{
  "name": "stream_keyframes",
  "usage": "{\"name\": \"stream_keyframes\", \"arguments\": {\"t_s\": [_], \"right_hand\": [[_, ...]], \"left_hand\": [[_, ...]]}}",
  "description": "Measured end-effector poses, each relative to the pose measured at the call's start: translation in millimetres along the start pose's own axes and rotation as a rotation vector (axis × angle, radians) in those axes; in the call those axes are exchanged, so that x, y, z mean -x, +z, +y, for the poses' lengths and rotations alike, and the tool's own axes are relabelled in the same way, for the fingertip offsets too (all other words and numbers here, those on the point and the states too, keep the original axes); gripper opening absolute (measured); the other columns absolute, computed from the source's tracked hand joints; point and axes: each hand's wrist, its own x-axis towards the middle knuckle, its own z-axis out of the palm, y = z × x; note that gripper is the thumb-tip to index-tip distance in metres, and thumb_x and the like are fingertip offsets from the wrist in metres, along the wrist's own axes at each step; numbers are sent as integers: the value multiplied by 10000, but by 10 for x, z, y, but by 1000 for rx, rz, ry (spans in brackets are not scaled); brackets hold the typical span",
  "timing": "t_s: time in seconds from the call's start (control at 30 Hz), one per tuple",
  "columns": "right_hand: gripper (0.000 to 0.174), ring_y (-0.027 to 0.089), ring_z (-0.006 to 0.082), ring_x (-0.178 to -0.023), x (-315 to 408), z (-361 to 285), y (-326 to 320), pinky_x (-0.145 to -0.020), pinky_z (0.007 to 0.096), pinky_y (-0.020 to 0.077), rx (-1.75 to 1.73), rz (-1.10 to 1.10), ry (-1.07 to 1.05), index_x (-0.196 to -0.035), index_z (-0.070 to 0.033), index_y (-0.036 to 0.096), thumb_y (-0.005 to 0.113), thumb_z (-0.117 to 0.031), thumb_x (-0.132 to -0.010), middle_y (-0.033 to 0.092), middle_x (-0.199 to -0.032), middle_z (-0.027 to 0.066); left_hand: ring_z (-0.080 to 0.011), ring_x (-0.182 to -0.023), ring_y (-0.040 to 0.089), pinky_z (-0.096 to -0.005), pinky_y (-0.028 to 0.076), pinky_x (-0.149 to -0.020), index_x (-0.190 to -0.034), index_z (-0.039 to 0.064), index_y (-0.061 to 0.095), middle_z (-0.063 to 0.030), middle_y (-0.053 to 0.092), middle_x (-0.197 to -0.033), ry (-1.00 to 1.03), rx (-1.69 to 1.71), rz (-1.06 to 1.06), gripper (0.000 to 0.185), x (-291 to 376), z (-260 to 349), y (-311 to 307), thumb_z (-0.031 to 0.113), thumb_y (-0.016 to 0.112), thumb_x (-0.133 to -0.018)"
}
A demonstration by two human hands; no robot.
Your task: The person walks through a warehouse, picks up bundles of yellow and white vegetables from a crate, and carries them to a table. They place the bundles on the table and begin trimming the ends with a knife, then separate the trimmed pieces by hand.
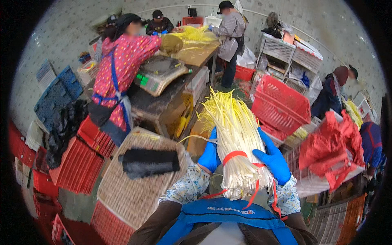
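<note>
Bundled blanched chives [235,131], with white stems and yellow tips, are held upright in front of my chest. Red ties [234,155] wrap the lower stems, and their loose ends hang down. It looks like two bundles side by side. My left hand [211,153], in a blue glove, grips the left side; one loose stem sticks out leftward beside it. On the other side my right hand [272,156], also blue-gloved, presses against the stems with its fingers spread along them. The palms and some fingers are hidden behind the chives.
A weighing scale [159,73] sits on a dark table, where a person in a pink top [122,67] stands. Left of me, a black item lies on an upturned beige crate [141,183]. Red crates [281,104] and a red bag [332,150] are at right. Other people work farther back.
</note>
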Motion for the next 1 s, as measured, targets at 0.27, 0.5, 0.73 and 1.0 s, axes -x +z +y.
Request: {"name": "stream_keyframes", "arguments": {"t_s": [0.27,0.5,0.73,1.0], "right_hand": [[710,247,205,-1383,-2501,-193,-682,-1122,327,207,-45,152,36,-1457,-29,256,607,0,-841,294,-1487,140],[711,230,195,-1392,-4802,62,-1422,-1126,323,183,-7,55,-132,-1450,-8,261,607,32,-831,287,-1496,113],[753,188,205,-1412,-7494,-382,-1756,-1145,343,118,257,-262,-498,-1457,-32,265,638,0,-803,255,-1518,104],[708,416,218,-1282,-10617,-816,-1522,-1064,340,335,66,-551,-669,-1422,-72,370,661,-23,-779,413,-1425,93]], "left_hand": [[-256,-1234,481,-408,371,-1059,-1403,129,396,-105,466,-1388,5,-81,113,565,-2566,952,-123,479,407,-959],[-251,-1224,493,-395,401,-1033,-1417,110,366,-111,479,-1373,116,0,-30,552,-4846,1507,-903,451,342,-984],[-270,-1219,504,-399,417,-1025,-1421,110,357,-109,497,-1354,472,-56,-41,541,-6780,2977,-1301,435,322,-990],[-262,-1226,490,-400,415,-1028,-1405,123,392,-113,472,-1378,579,98,-575,664,-8469,4966,-1662,578,395,-922]]}}
